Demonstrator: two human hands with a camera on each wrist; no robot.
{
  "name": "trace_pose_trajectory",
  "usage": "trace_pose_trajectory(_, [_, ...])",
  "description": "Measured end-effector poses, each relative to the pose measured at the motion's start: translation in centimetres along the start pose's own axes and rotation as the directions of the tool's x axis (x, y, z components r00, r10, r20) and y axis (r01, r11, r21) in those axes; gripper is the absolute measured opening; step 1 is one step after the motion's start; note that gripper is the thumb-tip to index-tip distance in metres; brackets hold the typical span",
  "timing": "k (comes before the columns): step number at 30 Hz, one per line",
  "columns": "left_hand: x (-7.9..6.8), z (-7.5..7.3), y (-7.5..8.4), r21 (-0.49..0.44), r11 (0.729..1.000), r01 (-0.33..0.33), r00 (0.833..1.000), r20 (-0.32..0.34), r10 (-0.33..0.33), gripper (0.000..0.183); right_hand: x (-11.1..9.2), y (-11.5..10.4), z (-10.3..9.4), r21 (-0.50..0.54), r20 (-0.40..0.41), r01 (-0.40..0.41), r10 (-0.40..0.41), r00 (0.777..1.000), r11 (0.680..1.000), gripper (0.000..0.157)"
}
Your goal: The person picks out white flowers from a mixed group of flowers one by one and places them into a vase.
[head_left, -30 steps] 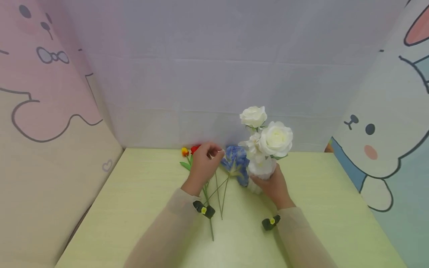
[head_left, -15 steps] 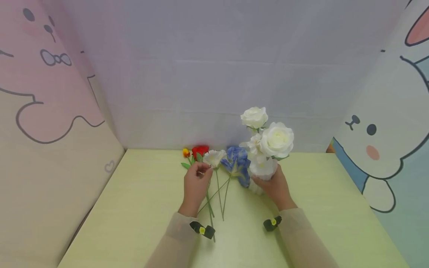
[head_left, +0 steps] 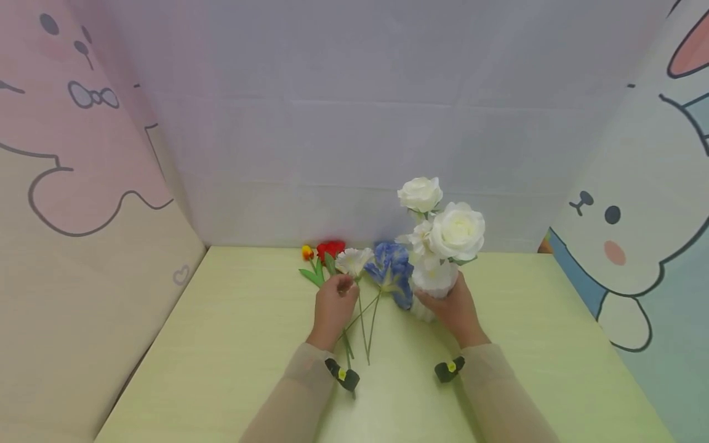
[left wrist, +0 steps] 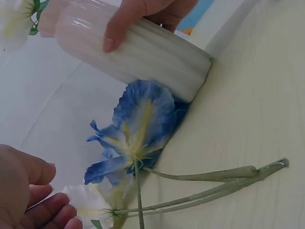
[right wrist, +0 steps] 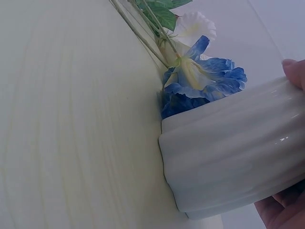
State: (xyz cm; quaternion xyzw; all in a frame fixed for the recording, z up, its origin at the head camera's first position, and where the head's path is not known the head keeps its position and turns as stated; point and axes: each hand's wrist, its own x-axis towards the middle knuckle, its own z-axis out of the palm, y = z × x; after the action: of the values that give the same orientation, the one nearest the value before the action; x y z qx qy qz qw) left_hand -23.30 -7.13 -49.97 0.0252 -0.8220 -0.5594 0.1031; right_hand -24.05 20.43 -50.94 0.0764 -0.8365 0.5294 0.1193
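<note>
My right hand [head_left: 456, 307] grips a white ribbed vase [right wrist: 228, 148], which stands upright on the table with its thumb and fingers around the upper part. White roses [head_left: 457, 231] and a smaller white blossom rise from its mouth. My left hand [head_left: 334, 307] hovers over the stems of the loose flowers. Its fingers are loosely bent; in the left wrist view the thumb and fingers stand apart with nothing between them. Just beyond it lies a white flower [head_left: 354, 261]. A blue iris-like flower [left wrist: 145, 112] lies between that flower and the vase, against the vase's base.
A red flower [head_left: 330, 249] and a yellow-orange tulip [head_left: 307, 252] with green leaves lie at the table's back edge. Several stems cross toward the front of the pale yellow table [head_left: 232, 344]. A pale cloth backdrop [head_left: 332, 141] stands behind, with cartoon-printed panels at both sides.
My left hand has drawn back from over the white flower toward me, uncovering it and the red flower, then shifted slightly right. My right hand and the vase have stayed in place.
</note>
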Motion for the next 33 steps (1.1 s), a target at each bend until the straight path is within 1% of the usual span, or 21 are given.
trace_pose_trajectory(5, [0.5, 0.5, -0.1, 0.092, 0.996, 0.003, 0.999, 0.043, -0.007, 0.03, 0.1, 0.1, 0.1, -0.005, 0.0, 0.011, -0.011, 1.0, 1.0, 0.083])
trace_pose_trajectory(8, [0.9, 0.8, 0.0, 0.146, 0.989, 0.015, 0.998, 0.055, -0.023, 0.03, 0.3, 0.1, 0.1, -0.006, 0.001, 0.031, -0.031, 1.0, 0.999, 0.08])
trace_pose_trajectory(10, [1.1, 1.1, 0.0, 0.187, 0.982, 0.01, 0.998, 0.057, -0.021, 0.028, 0.3, 0.0, 0.0, -0.002, 0.003, 0.038, -0.038, 0.999, 0.999, 0.078])
trace_pose_trajectory(15, [1.9, 1.7, -0.2, 0.275, 0.962, 0.011, 0.999, 0.032, -0.02, 0.021, 0.2, -0.1, 0.0, -0.002, 0.004, 0.019, -0.019, 1.0, 1.0, 0.081])
trace_pose_trajectory(18, [2.2, 2.1, -0.4, 0.324, 0.946, 0.027, 0.999, 0.016, -0.034, 0.019, 0.1, -0.1, 0.0, -0.004, 0.006, 0.005, -0.005, 1.0, 1.0, 0.083])
trace_pose_trajectory(21, [2.5, 2.4, -0.6, 0.383, 0.923, 0.045, 0.998, 0.023, -0.059, 0.02, 0.0, 0.0, 0.0, -0.007, 0.007, -0.003, 0.003, 1.0, 1.0, 0.084])
trace_pose_trajectory(25, [2.7, 2.9, -1.0, 0.424, 0.903, 0.068, 0.995, 0.034, -0.091, 0.024, 0.0, 0.1, 0.0, -0.014, 0.0, 0.0, 0.0, 1.0, 1.0, 0.085])
trace_pose_trajectory(27, [2.8, 3.2, -1.2, 0.427, 0.902, 0.069, 0.995, 0.033, -0.092, 0.025, 0.0, 0.1, 0.0, -0.014, -0.001, 0.003, -0.003, 1.0, 1.0, 0.085])
trace_pose_trajectory(28, [2.8, 3.3, -1.2, 0.43, 0.9, 0.066, 0.996, 0.031, -0.088, 0.024, 0.0, 0.1, 0.0, -0.015, -0.001, 0.001, -0.001, 1.0, 1.0, 0.086])
trace_pose_trajectory(31, [2.8, 3.5, -1.5, 0.439, 0.897, 0.054, 0.996, 0.041, -0.08, 0.011, 0.0, 0.1, 0.0, -0.018, -0.003, -0.004, 0.004, 1.0, 1.0, 0.086])
trace_pose_trajectory(32, [2.8, 3.6, -1.5, 0.442, 0.895, 0.052, 0.996, 0.046, -0.08, 0.013, 0.0, 0.0, 0.0, -0.016, -0.002, -0.009, 0.009, 1.0, 1.0, 0.086])
trace_pose_trajectory(33, [2.9, 3.6, -1.5, 0.447, 0.893, 0.048, 0.995, 0.053, -0.081, 0.02, 0.0, 0.0, 0.0, -0.017, -0.001, -0.013, 0.013, 1.0, 1.0, 0.086])
